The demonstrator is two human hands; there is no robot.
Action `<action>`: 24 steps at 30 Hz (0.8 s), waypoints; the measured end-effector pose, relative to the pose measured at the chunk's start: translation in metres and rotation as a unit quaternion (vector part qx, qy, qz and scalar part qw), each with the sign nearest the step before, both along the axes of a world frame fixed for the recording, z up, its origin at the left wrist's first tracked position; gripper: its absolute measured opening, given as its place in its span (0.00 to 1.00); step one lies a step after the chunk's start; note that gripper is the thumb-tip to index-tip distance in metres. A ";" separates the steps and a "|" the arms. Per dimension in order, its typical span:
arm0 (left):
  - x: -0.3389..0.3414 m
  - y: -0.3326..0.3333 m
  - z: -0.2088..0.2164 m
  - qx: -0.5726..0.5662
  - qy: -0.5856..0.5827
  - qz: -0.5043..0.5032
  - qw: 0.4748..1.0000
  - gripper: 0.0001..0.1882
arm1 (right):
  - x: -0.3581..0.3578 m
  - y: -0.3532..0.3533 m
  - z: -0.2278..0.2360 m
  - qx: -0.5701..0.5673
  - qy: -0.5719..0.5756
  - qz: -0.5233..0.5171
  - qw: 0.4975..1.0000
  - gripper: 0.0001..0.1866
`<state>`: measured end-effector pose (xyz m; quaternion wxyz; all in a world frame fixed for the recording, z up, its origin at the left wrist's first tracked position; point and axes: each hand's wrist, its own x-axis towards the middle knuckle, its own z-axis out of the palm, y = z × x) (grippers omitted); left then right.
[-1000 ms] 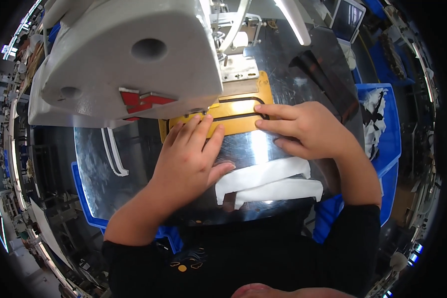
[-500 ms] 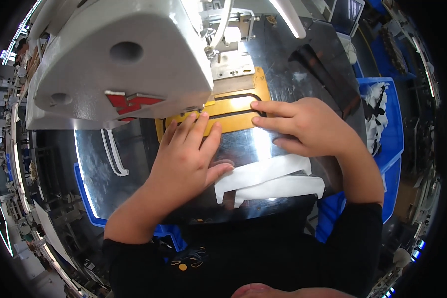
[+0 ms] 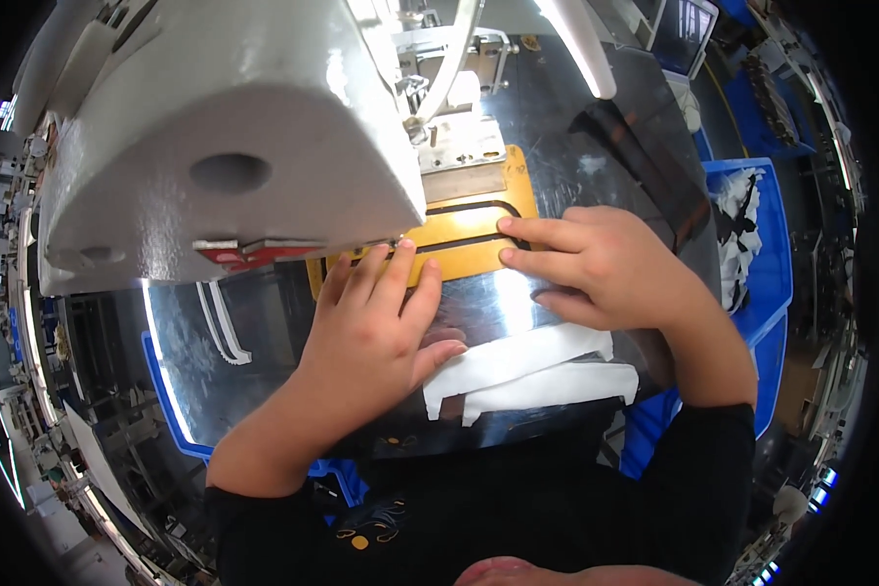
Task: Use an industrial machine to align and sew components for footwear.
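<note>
A flat yellow plate (image 3: 469, 225) with dark, rounded slots lies on the dark, shiny table under the sewing machine head (image 3: 303, 127). My left hand (image 3: 366, 327) is open, its spread fingertips resting on the plate's near left part, close beside the machine head. Stretched fingers of my right hand (image 3: 610, 269) press on the plate's right end, with the thumb apart below them. Neither hand grips anything. Just in front of the hands lie two white, strip-like pieces, an upper piece (image 3: 518, 356) partly over a lower piece (image 3: 557, 386). The machine head hides the plate's far left part.
A metal clamp bar (image 3: 466, 182) borders the plate's far side. Narrow white strips (image 3: 223, 327) lie on the table at left. Blue bins stand at both sides; the right bin (image 3: 776, 234) holds white and black scraps. A dark strap-like piece (image 3: 645, 161) lies at the far right.
The whole view has shifted, so the table and plate sit slightly lower and the machine head looks larger. Both hands keep nearly the same places on the plate.
</note>
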<state>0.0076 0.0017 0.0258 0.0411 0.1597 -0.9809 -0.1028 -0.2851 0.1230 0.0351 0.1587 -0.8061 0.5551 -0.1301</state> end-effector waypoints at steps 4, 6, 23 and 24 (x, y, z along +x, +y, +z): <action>-0.002 0.002 0.001 -0.001 -0.011 0.002 1.000 0.42 | 0.005 -0.002 0.001 -0.049 0.022 0.007 0.999 0.27; -0.005 0.002 0.000 0.005 -0.004 -0.005 1.000 0.42 | 0.009 -0.003 -0.006 -0.063 0.010 0.013 0.998 0.26; -0.011 0.008 -0.010 0.065 0.001 -0.060 0.996 0.41 | 0.014 -0.003 -0.003 -0.085 0.059 -0.006 0.995 0.23; -0.010 0.007 -0.010 0.066 0.001 -0.060 0.996 0.41 | 0.013 -0.003 -0.003 -0.088 0.060 -0.017 0.994 0.24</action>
